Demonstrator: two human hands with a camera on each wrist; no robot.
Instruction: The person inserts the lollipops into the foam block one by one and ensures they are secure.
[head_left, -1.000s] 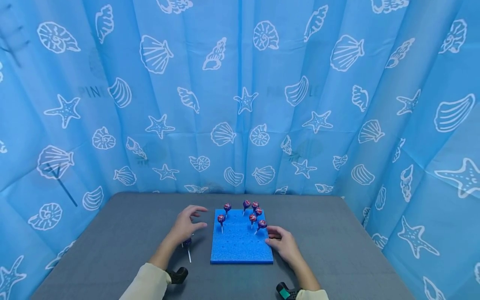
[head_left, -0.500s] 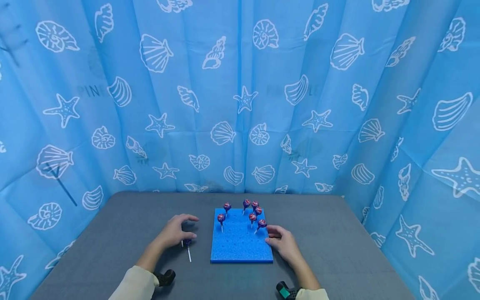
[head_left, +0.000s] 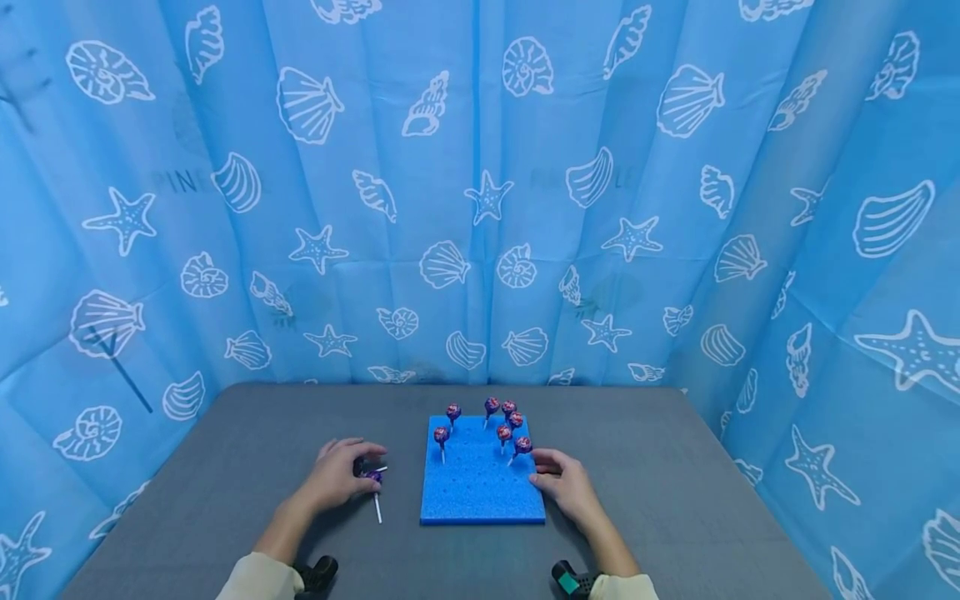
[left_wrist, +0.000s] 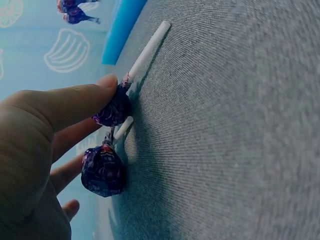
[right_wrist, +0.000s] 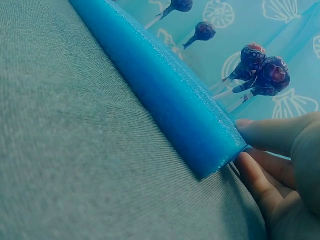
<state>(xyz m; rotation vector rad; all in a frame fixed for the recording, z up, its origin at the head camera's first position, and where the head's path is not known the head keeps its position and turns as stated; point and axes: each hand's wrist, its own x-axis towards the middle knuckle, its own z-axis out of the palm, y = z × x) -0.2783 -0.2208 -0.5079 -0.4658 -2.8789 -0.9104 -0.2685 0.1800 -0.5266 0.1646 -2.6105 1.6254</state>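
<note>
Beside the foam board my left hand reaches over two loose lollipops lying on the table. Its thumb touches the purple-wrapped head of one lollipop, whose white stick points toward the board. The index finger stays a little apart from that head in the head view. Below it in the left wrist view is the second lollipop, close to the other fingers. At the right edge of the blue foam board, my right hand holds the edge between thumb and fingers. Several lollipops, among them one near that hand, stand in the board.
A grey cloth-covered table lies under everything. The board's front part has small holes and bears no lollipops. Behind the table hangs a blue curtain with white shell prints.
My left hand has moved left and down toward the loose lollipops, and its thumb now touches one. The right hand and the board have stayed in place.
</note>
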